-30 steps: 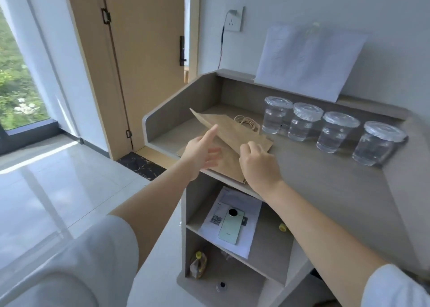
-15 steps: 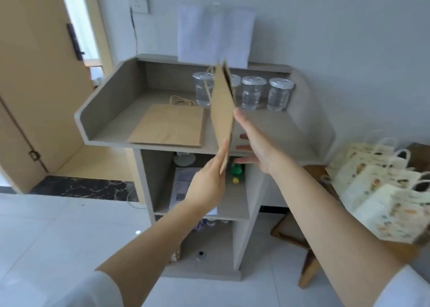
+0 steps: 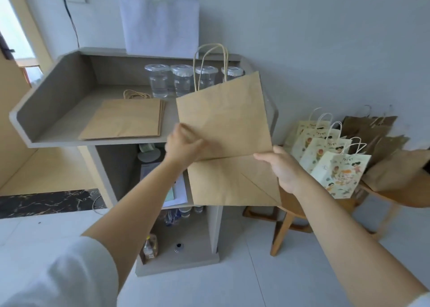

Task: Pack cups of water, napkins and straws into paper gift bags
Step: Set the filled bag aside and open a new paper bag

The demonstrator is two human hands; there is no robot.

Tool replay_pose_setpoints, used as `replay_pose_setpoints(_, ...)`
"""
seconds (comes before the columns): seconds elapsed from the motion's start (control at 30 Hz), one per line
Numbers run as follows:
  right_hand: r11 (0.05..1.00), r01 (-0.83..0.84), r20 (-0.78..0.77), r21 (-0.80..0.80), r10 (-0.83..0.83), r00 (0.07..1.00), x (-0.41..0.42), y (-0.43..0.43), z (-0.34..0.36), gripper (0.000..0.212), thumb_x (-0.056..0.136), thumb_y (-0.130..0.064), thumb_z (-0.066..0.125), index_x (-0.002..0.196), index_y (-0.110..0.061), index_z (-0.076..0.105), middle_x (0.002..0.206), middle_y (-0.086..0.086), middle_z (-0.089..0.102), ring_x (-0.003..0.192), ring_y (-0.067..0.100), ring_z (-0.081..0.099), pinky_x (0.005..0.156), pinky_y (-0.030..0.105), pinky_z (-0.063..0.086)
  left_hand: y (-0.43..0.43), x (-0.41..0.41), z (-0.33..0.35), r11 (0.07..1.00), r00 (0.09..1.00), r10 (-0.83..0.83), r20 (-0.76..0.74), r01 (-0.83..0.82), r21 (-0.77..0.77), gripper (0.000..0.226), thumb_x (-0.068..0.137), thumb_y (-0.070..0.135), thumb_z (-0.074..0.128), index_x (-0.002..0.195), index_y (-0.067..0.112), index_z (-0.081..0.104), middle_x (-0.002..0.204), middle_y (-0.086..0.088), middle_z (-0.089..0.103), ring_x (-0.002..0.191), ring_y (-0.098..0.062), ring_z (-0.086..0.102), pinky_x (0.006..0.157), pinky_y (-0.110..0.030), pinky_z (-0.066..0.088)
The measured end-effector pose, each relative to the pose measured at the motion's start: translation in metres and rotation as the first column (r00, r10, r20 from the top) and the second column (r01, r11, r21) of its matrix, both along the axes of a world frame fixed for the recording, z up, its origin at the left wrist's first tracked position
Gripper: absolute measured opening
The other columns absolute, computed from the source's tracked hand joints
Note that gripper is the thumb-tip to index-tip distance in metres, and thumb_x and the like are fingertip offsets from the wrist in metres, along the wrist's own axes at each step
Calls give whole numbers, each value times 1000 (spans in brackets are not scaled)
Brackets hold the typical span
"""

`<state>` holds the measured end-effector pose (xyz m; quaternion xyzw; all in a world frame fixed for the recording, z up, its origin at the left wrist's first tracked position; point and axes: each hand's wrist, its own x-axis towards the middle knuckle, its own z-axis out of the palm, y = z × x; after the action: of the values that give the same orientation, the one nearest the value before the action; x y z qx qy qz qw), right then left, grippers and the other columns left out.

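A flat brown paper gift bag (image 3: 226, 130) with twisted handles is held up in front of the grey counter (image 3: 53, 92). My left hand (image 3: 183, 142) pinches its left edge near the bottom fold. My right hand (image 3: 282, 169) grips its right edge, fingers behind the paper. A stack of flat brown bags (image 3: 125, 118) lies on the counter top. Behind it stand several lidded clear cups of water (image 3: 159, 80), two partly hidden by the held bag. No napkins or straws are identifiable.
Printed white gift bags (image 3: 335, 165) and brown bags (image 3: 377, 132) stand on a wooden stool (image 3: 286, 220) to the right. The counter's lower shelves hold papers (image 3: 179, 190) and small bottles (image 3: 150, 248). A white sheet (image 3: 160, 23) leans on the wall.
The held bag has turned from edge-on to flat, facing me, and its bottom flap has unfolded downward. Both hands have shifted to its side edges. The view has moved right and down.
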<state>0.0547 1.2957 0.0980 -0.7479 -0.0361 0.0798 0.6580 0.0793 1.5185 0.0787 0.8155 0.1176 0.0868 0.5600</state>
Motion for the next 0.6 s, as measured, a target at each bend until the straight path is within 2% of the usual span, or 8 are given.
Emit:
replay_pose_setpoints(0.1,1000,30,-41,9,-30,999,5,-33,-1,16,87,1,55,88,-14,60,86,3,67,85,21,62,79,32,48,3,10,-3,924,990,140,-32,-142,-355,113,70,45,79,152,20,4,154,-9,23,138,-29,31,112,-46,29)
replay_pose_setpoints(0.13,999,31,-55,-20,-32,998,6,-43,-2,14,86,1,56,88,-13,59,86,4,66,86,21,61,80,33,47,6,15,-7,870,995,98,-32,-101,-482,101,78,39,75,152,19,8,151,-10,30,131,-28,40,107,-43,35)
replay_pose_setpoints(0.2,996,39,-103,-81,-47,994,11,-61,-7,12,84,1,57,86,-11,56,85,6,63,84,21,60,82,34,46,-2,16,-6,777,996,-82,37,87,-623,56,89,29,61,139,13,42,125,-9,55,103,-22,58,88,-34,46)
replay_pose_setpoints(0.27,990,64,-151,-129,-83,985,21,-76,-16,12,82,0,58,84,-11,54,84,8,60,84,24,58,87,38,44,-17,17,-3,750,971,-218,101,233,-619,27,93,22,52,116,12,63,102,-5,68,86,-18,64,77,-29,51)
replay_pose_setpoints(0.37,975,99,-165,-200,-133,977,34,-96,-33,7,80,-7,60,87,-8,56,88,9,59,94,28,58,90,38,43,-42,22,3,717,963,-250,96,251,-650,18,92,14,55,104,9,67,89,-4,73,78,-16,69,70,-26,57)
replay_pose_setpoints(0.43,945,110,-118,-309,-153,981,42,-106,-43,18,83,-17,62,100,-12,60,100,4,63,102,25,59,94,39,45,-58,26,5,724,967,-241,81,235,-648,12,90,11,58,98,8,67,84,-6,74,75,-17,70,72,-31,55)
replay_pose_setpoints(0.53,784,265,160,-562,-212,964,49,-108,-46,43,89,-29,60,127,-15,46,128,3,51,115,23,50,94,33,41,-84,31,5,727,966,-242,87,240,-643,16,90,9,59,104,4,65,87,-7,74,79,-18,71,74,-30,58)
replay_pose_setpoints(0.6,739,403,337,-540,-249,908,52,-103,-41,56,90,-34,58,137,-11,38,136,7,42,119,24,47,95,34,39,-101,33,6,729,966,-240,95,244,-640,18,90,8,60,106,2,64,89,-8,73,79,-18,71,73,-28,59)
